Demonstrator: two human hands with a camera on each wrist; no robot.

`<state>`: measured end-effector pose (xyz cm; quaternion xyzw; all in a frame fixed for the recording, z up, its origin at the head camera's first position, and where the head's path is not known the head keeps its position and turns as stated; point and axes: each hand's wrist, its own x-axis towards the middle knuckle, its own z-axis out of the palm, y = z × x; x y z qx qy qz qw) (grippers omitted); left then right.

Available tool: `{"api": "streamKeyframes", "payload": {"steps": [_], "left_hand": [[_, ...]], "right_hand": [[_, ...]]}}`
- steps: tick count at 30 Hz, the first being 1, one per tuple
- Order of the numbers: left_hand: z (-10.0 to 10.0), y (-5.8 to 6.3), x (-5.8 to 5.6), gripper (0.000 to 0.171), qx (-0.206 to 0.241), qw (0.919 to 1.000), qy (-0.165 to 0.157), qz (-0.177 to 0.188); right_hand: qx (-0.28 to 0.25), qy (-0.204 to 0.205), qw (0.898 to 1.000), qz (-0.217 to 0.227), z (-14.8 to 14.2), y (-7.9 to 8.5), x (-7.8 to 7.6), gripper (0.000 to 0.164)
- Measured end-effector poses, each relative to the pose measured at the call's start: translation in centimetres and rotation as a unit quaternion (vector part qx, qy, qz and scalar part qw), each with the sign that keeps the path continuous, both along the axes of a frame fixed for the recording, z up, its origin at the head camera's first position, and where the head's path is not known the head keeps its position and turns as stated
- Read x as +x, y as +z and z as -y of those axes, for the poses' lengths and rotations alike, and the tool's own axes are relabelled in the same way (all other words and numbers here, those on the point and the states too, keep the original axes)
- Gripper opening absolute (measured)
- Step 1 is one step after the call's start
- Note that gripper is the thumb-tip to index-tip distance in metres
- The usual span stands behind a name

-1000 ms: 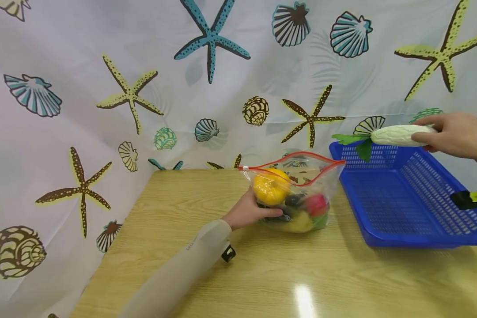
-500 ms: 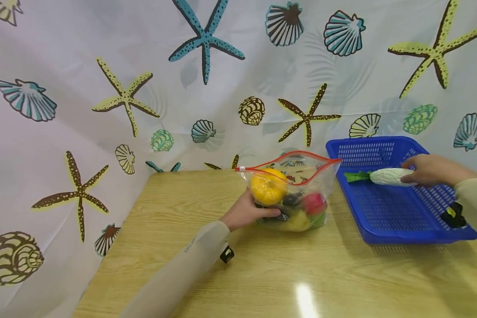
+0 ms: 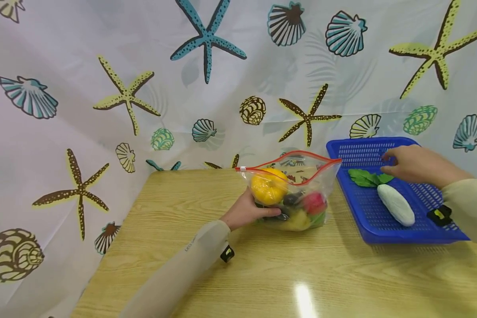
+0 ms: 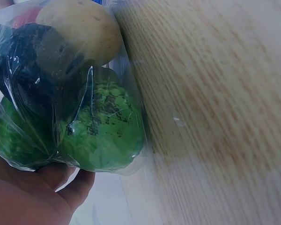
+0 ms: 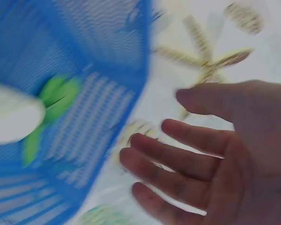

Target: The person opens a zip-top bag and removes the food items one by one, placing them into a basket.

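My left hand (image 3: 251, 210) grips the left side of a clear zip bag (image 3: 327, 176) with a red zip edge, whose mouth gapes. Inside it sit a yellow pumpkin (image 3: 268, 186), a pinkish-red item (image 3: 315, 203), a potato (image 4: 82, 30) and dark and green vegetables (image 4: 103, 126), partly blurred by the plastic. A white radish (image 3: 395, 205) with green leaves (image 3: 367, 177) lies in the blue basket (image 3: 365, 227). Above the basket's right part, my right hand (image 3: 421, 165) is apart from the radish, fingers loosely spread and holding nothing, as the right wrist view shows.
The bag and basket stand on a wooden table (image 3: 262, 274), the basket to the bag's right with a narrow gap between them. A patterned curtain (image 3: 222, 101) with starfish and shells hangs close behind both.
My right hand has lowered the radish into the basket and let it go; the radish has turned, its root now pointing toward me. The left hand and bag have stayed put.
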<state>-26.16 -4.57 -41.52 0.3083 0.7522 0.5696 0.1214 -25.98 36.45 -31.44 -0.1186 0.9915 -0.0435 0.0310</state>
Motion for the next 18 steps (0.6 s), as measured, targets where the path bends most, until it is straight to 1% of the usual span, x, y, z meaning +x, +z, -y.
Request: {"api": "streamKeyframes", "payload": {"steps": [3, 5, 8, 10, 12, 13, 14, 15, 18], "left_hand": [[-0.1, 0.0, 0.0, 0.068, 0.004, 1.0, -0.004, 0.002], [0.0, 0.1, 0.0, 0.067, 0.005, 1.0, -0.007, 0.001], [0.0, 0.2, 0.0, 0.067, 0.006, 1.0, -0.007, 0.003], [0.0, 0.3, 0.0, 0.068, 0.006, 0.9999, -0.006, 0.006], [0.0, 0.3, 0.0, 0.068, 0.006, 0.9999, -0.008, 0.008], [0.0, 0.3, 0.1, 0.069, 0.007, 0.9999, -0.009, 0.009], [-0.1, 0.3, 0.1, 0.069, 0.006, 0.9999, -0.009, 0.008], [-0.1, 0.3, 0.1, 0.069, 0.006, 0.9999, -0.009, 0.007], [0.0, 0.3, 0.1, 0.067, 0.003, 1.0, -0.008, 0.0]], "right_hand": [[-0.022, 0.02, 0.997, -0.071, 3.6, 2.2, 0.9, 0.034], [-0.044, 0.043, 0.99, -0.128, 6.2, 3.4, 1.5, 0.028], [-0.081, 0.105, 0.969, -0.208, 9.8, 4.5, 2.3, 0.019], [-0.108, 0.161, 0.952, -0.235, 11.9, 4.8, 2.5, 0.015], [-0.122, 0.21, 0.941, -0.237, 13.7, 4.8, 2.6, 0.014], [-0.125, 0.23, 0.938, -0.228, 14.5, 4.8, 2.6, 0.015], [-0.127, 0.244, 0.937, -0.213, 15.2, 4.8, 2.6, 0.016], [-0.127, 0.253, 0.939, -0.195, 15.9, 4.7, 2.6, 0.017], [-0.11, 0.263, 0.95, -0.127, 17.4, 4.6, 2.3, 0.021]]}}
